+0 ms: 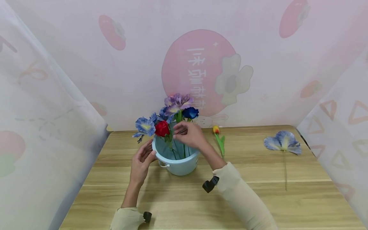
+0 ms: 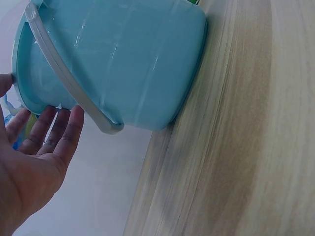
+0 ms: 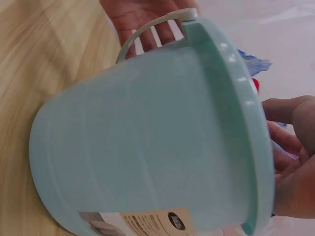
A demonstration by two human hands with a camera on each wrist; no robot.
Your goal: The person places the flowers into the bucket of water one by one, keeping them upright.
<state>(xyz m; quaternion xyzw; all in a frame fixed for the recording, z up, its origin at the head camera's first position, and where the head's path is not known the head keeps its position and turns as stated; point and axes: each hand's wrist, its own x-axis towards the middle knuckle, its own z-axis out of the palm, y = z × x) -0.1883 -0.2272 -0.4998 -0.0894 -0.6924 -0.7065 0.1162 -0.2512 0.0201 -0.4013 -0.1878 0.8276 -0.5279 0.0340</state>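
Your bucket (image 1: 184,167) stands upright on the counter (image 1: 172,204), and your left grip (image 1: 142,161) sits at its left side, fingers loosely spread and touching the wall just under the rim, beside the handle (image 2: 62,71). Your right grip (image 1: 191,135) is over the bucket's opening, fingers bent close to the stems; whether it pinches one of them you cannot tell from these views. In the bucket stand a red rose (image 1: 162,128) and a blue iris (image 1: 145,126) leaning out over its left rim, with a purple flower (image 1: 179,102) and a dark blue rose (image 1: 190,112) toward its back. Just right of the bucket lies an orange-yellow tulip (image 1: 220,145); well apart, farther right, lies a pale blue flower (image 1: 283,142). The likeliest trouble is a snag: with the stems this near your fingers, drawing the right grip away could drag the red rose sideways or lift it out. The top-heavy blooms lean to the bucket's left, so a knock there could swing the iris further over. Your left touch looks light, so a firm push inside might slide or tip the bucket.
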